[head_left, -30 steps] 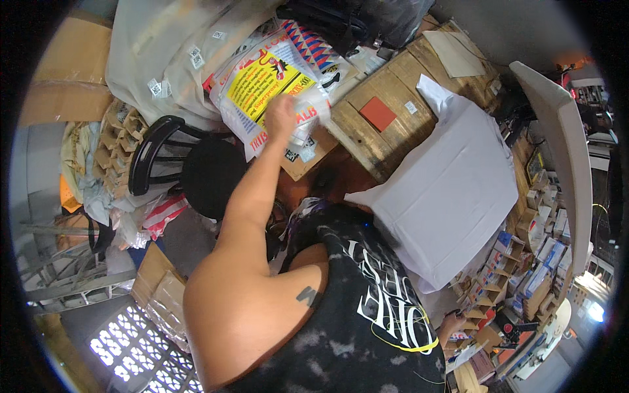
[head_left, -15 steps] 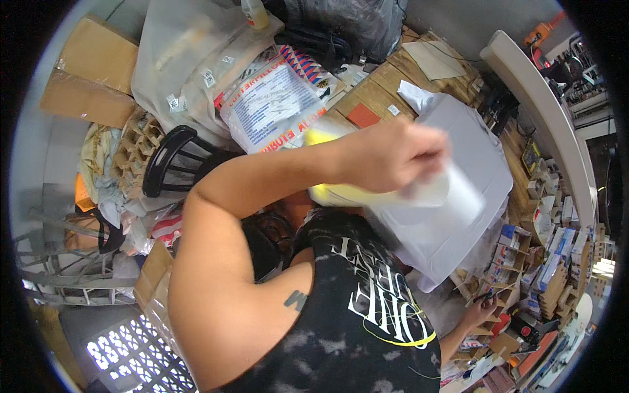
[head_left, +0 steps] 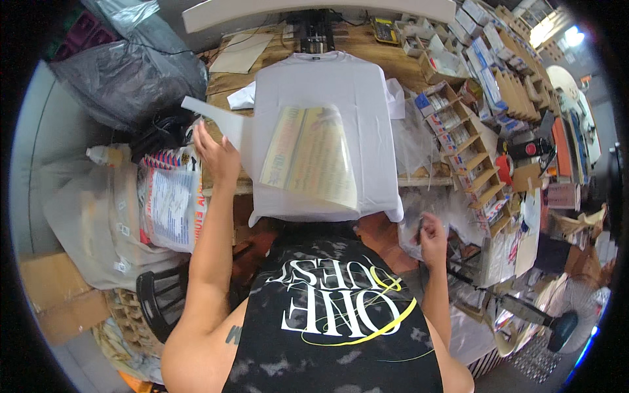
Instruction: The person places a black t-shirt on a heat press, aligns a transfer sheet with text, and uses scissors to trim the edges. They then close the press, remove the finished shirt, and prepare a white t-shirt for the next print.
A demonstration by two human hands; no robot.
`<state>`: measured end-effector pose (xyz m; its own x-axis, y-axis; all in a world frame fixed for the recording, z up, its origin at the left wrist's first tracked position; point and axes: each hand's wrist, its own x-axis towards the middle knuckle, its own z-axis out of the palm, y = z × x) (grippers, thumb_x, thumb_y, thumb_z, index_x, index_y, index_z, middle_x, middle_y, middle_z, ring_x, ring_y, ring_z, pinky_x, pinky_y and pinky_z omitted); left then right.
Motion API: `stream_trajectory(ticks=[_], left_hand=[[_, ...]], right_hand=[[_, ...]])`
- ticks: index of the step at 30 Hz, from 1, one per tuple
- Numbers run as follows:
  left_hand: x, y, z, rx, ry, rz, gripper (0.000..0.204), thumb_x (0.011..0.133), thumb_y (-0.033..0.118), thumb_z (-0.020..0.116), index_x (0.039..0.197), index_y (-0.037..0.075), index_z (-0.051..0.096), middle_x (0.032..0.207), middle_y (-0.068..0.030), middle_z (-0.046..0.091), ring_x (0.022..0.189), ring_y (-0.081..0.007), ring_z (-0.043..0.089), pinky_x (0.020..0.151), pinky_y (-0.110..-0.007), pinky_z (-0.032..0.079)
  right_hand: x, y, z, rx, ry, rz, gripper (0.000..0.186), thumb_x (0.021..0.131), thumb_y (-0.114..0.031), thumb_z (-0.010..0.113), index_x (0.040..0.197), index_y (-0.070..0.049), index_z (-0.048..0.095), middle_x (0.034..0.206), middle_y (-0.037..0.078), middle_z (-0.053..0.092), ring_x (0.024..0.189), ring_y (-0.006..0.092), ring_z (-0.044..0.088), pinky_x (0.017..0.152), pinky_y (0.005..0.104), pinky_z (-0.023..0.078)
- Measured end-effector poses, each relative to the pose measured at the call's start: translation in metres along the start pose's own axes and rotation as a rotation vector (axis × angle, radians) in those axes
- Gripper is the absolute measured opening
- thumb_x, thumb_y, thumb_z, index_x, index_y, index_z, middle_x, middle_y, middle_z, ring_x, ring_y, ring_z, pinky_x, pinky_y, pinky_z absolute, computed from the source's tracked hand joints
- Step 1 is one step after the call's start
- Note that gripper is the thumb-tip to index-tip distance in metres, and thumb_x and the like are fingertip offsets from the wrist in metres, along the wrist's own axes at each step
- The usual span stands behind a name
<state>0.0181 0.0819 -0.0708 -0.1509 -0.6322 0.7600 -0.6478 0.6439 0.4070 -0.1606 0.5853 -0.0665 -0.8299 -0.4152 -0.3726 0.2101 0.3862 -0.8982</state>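
Note:
A light grey T-shirt lies spread flat in front of me, its collar at the far end. On its chest rests a translucent yellowish printed sheet, blurred by motion. My left hand is at the shirt's left side, fingers apart. Right by its fingertips a white sheet stands tilted off the table; whether the fingers touch it I cannot make out. Past the shirt's lower right corner my right hand is raised with fingers curled, a small dark object between them.
Beyond the collar a white curved bar spans the wooden table. Cardboard bins of small boxes line the right. A printed plastic sack and a black chair stand on the left, a fan at lower right.
My view has swung round to face the shirt. My left hand, earlier swinging a white and yellow sheet across, is at the left; the printed sheet is on the shirt. My right hand has come nearer.

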Motion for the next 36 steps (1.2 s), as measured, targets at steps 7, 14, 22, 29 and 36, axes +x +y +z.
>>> stream_trajectory(ticks=[7, 14, 22, 29, 36], left_hand=[[-0.063, 0.042, 0.030, -0.186, -1.009, 0.602, 0.051, 0.097, 0.030, 0.057, 0.145, 0.014, 0.049, 0.157, -0.0147, 0.036, 0.147, -0.0384, 0.027, 0.120, -0.057, 0.018], [-0.076, 0.044, 0.045, -0.076, -0.919, 0.443, 0.052, 0.097, 0.033, 0.057, 0.145, 0.015, 0.049, 0.156, -0.0156, 0.036, 0.147, -0.0400, 0.028, 0.119, -0.061, 0.017], [-0.084, 0.088, 0.043, -0.419, -0.923, 0.545, 0.048, 0.094, 0.028, 0.063, 0.137, 0.008, 0.054, 0.153, -0.0158, 0.040, 0.145, -0.0379, 0.031, 0.119, -0.061, 0.020], [-0.117, 0.131, 0.033, -0.518, -1.015, 0.699, 0.058, 0.087, 0.037, 0.071, 0.135, 0.009, 0.057, 0.150, -0.0131, 0.046, 0.146, -0.0341, 0.033, 0.121, -0.058, 0.019], [-0.126, 0.133, 0.026, -0.625, -0.999, 0.703, 0.046, 0.082, 0.028, 0.076, 0.122, 0.007, 0.067, 0.136, -0.0096, 0.060, 0.138, -0.0314, 0.046, 0.119, -0.055, 0.027]], right_hand=[[-0.023, 0.007, 0.066, -0.334, -0.777, 0.033, 0.038, 0.093, 0.002, 0.058, 0.131, 0.000, 0.056, 0.113, 0.010, 0.067, 0.101, 0.0122, 0.063, 0.089, 0.0267, 0.050], [-0.014, 0.012, 0.109, 0.594, -0.122, 0.098, 0.041, 0.100, -0.008, 0.058, 0.137, -0.002, 0.043, 0.093, 0.010, 0.063, 0.074, 0.0206, 0.065, 0.070, 0.0337, 0.056], [-0.046, 0.026, 0.099, 0.478, -0.364, 0.382, 0.044, 0.100, -0.018, 0.062, 0.138, -0.003, 0.045, 0.101, 0.010, 0.063, 0.079, 0.0199, 0.067, 0.069, 0.0327, 0.056], [-0.019, 0.017, 0.150, 0.468, -0.261, 0.155, 0.053, 0.102, -0.022, 0.060, 0.147, -0.005, 0.039, 0.097, 0.010, 0.064, 0.075, 0.0165, 0.066, 0.067, 0.0307, 0.057], [-0.019, -0.011, 0.147, 0.419, -0.209, 0.251, 0.052, 0.100, -0.020, 0.062, 0.148, -0.010, 0.043, 0.091, 0.008, 0.061, 0.067, 0.0131, 0.063, 0.058, 0.0281, 0.055]])
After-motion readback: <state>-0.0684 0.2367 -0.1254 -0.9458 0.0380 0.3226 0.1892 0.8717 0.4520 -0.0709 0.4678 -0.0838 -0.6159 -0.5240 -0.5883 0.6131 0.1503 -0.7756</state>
